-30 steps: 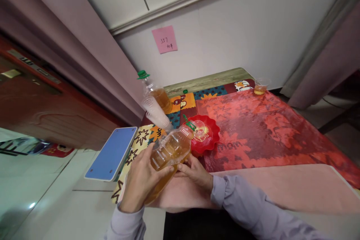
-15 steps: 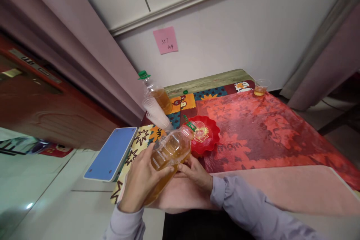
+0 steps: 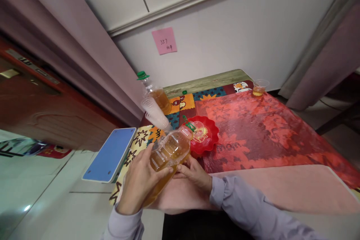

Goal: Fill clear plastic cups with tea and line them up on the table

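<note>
My left hand [image 3: 137, 183] grips a clear plastic bottle [image 3: 168, 150] of amber liquid around its body. The bottle is tilted, its mouth with a green cap ring pointing at a small clear cup [image 3: 200, 127] that stands on a red scalloped plate [image 3: 209, 138]. My right hand [image 3: 194, 172] rests against the bottle's lower side, fingers curled on it. Both sleeves are pale lilac.
A second bottle [image 3: 154, 92] with a green cap and a stack of clear cups [image 3: 154, 112] stand at the table's far left. A filled cup [image 3: 258, 87] sits at the far right edge. A loose green cap [image 3: 185, 92] lies at the back. A blue stool [image 3: 108, 153] stands left of the table [image 3: 267, 127].
Almost nothing has changed; the view shifted slightly and the tilted bottle stays over the cup on the red plate.
</note>
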The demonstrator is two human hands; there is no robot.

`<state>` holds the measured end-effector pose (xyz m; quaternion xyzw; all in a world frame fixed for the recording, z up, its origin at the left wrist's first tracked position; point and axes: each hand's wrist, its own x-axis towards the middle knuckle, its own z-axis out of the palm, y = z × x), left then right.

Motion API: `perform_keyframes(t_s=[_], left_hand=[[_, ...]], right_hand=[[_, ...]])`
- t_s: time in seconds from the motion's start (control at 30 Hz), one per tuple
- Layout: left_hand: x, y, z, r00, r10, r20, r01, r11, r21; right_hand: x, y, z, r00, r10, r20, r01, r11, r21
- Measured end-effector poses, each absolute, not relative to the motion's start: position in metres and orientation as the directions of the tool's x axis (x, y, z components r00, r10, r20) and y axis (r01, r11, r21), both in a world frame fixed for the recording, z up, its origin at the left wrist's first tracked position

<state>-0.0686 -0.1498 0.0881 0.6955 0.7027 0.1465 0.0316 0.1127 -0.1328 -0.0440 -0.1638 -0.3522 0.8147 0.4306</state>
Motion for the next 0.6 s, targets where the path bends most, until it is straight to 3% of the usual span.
perform_keyframes(t_s=[0.6], left_hand=[[-0.0697, -0.1516, 0.0867, -0.049, 0.988, 0.149, 0.966, 0.009, 0.26]], right_hand=[[0.1141, -0.1331, -0.0417, -0.587, 0.809, 0.043, -0.575, -0.378, -0.726]])
